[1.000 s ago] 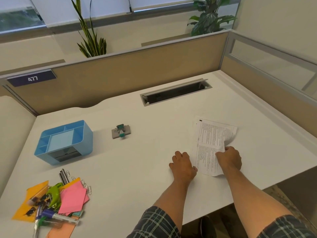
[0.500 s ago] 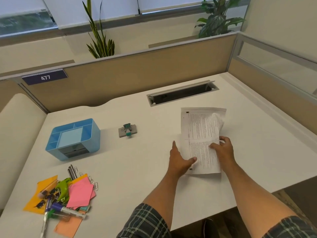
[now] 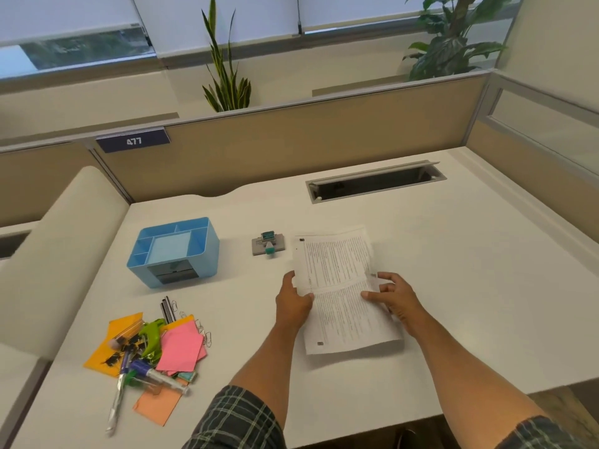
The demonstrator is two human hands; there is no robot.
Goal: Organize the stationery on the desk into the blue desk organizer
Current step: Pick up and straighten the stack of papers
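Note:
A printed paper sheet (image 3: 340, 286) lies on the white desk (image 3: 453, 286), slightly lifted at its near end. My left hand (image 3: 293, 301) pinches its left edge and my right hand (image 3: 393, 294) holds its right edge. The blue desk organizer (image 3: 173, 251) stands to the far left with empty compartments. In front of it lies a pile of stationery: pink sticky notes (image 3: 181, 345), orange notes (image 3: 110, 348), a green clip tool (image 3: 152, 335), markers (image 3: 155, 375), binder clips and loose paper clips (image 3: 204, 332). A small grey stamp-like tool (image 3: 268, 246) sits between organizer and paper.
A cable slot (image 3: 372, 181) opens at the back of the desk. Beige partition panels (image 3: 291, 147) wall the back and right sides. A cream padded armrest (image 3: 55, 254) lies left of the desk. Plants stand behind the partition.
Both hands took the paper from the right part of the desk and brought it leftward and nearer the grey tool, unfolding it flat. The camera view shifted left.

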